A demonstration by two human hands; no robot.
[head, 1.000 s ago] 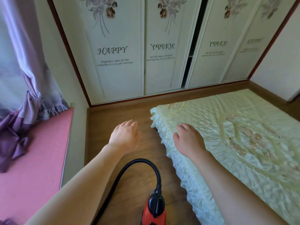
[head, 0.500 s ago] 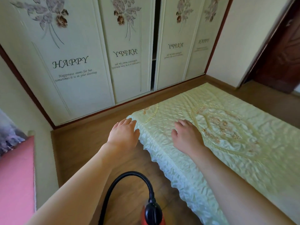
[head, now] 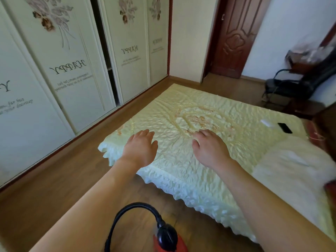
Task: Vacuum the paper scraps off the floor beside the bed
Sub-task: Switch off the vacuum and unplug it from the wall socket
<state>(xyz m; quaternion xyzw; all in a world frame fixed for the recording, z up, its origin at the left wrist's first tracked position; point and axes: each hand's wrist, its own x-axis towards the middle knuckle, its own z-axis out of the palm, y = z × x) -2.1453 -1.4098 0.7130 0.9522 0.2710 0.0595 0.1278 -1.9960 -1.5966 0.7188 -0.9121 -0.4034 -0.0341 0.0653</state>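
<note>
Both my arms reach forward over the bed (head: 190, 170), which wears a pale yellow quilted cover with a ruffled edge. My left hand (head: 141, 149) hovers above the bed's near corner, fingers relaxed and holding nothing. My right hand (head: 211, 149) is further right over the cover, also empty with loose fingers. A red vacuum cleaner (head: 169, 241) with a black curved hose (head: 131, 210) stands on the wooden floor (head: 60, 179) at the bottom of the view. No paper scraps show on the visible floor.
White sliding wardrobe doors (head: 69, 70) line the left wall, one slightly ajar. A dark wooden door (head: 234, 35) stands at the back. A black chair (head: 283, 88) sits at the far right. A black phone (head: 284, 127) and a white object (head: 266, 123) lie on the bed.
The view has swung right, bringing the wooden door, chair and far side of the bed into sight. Both hands stay outstretched and empty, now over the bed cover.
</note>
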